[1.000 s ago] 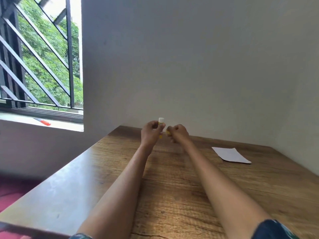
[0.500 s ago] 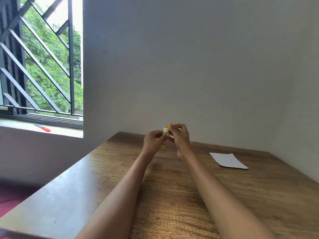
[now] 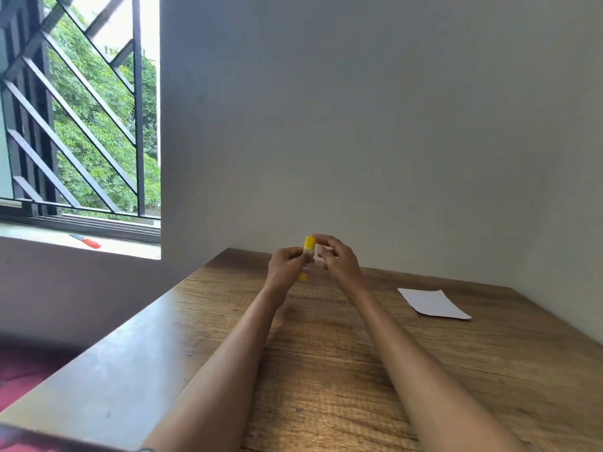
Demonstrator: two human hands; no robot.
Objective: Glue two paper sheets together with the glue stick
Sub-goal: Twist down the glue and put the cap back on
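- The glue stick (image 3: 307,257) is up in the air in front of me, above the far part of the wooden table (image 3: 326,370), standing nearly upright with its yellow cap end on top and its yellow base showing below my fingers.
- My left hand (image 3: 285,267) is wrapped around the middle of the stick, fingers curled over the labelled barrel.
- My right hand (image 3: 337,259) sits just beside it on the right, fingers curled, with the fingertips (image 3: 318,238) touching the top of the yellow cap; I am pinching the cap end.
- Both forearms stretch out from the near edge of the table toward the stick, lifted off the wood at the wrists.
- A white paper sheet (image 3: 432,303) lies flat on the table well to the right of my hands, near the right-hand wall. I cannot tell whether it is one sheet or two stacked.
- The table runs into the corner of two plain pale walls.
- To the left is a window (image 3: 81,109) with dark slanted bars and green foliage behind it.
- A small red-and-blue object (image 3: 85,240) lies on the windowsill, too small to identify.
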